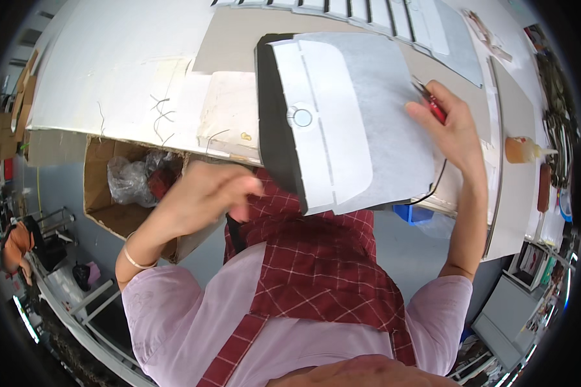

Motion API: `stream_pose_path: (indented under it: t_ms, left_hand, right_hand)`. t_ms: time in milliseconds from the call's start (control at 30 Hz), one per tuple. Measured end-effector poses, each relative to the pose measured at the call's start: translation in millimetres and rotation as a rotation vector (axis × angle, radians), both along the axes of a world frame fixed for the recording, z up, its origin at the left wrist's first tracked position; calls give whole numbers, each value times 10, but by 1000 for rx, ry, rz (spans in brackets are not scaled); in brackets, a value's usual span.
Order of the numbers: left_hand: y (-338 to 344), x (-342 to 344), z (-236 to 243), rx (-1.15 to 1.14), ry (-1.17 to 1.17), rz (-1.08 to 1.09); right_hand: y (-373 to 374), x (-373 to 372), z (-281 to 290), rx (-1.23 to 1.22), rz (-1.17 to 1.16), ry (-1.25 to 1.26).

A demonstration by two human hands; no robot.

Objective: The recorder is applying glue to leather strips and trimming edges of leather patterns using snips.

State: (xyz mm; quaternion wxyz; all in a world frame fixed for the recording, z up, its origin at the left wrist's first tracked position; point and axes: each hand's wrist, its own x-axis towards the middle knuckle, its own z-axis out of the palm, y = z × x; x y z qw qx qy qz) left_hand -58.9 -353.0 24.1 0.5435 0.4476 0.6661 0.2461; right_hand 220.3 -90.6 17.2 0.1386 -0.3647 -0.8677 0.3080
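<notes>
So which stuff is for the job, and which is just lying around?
Seems part of the job:
red-handled tool, in the right hand
black-edged white-and-grey panel beside it
row of similar pieces, at the top

Probably just lying about:
amber bottle, far right
cardboard box with clear plastic inside

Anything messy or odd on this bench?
Yes: dark thread-like strands lie scattered near the white table's front edge, left of the white-faced panel, like uncleared scraps. A yellowish blob also marks the cream slab.
</notes>
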Motion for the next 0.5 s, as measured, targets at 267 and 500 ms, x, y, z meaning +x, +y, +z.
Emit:
stream_pose_path:
  t_ms: [267,500]
  left_hand:
    - [778,434,316,159,-448,-73]
    - [2124,932,1006,807,-365,-319]
  right_hand:
    - [-144,358,-92,-99,-140,324]
    - [-117,646,-222,-841,-308,695]
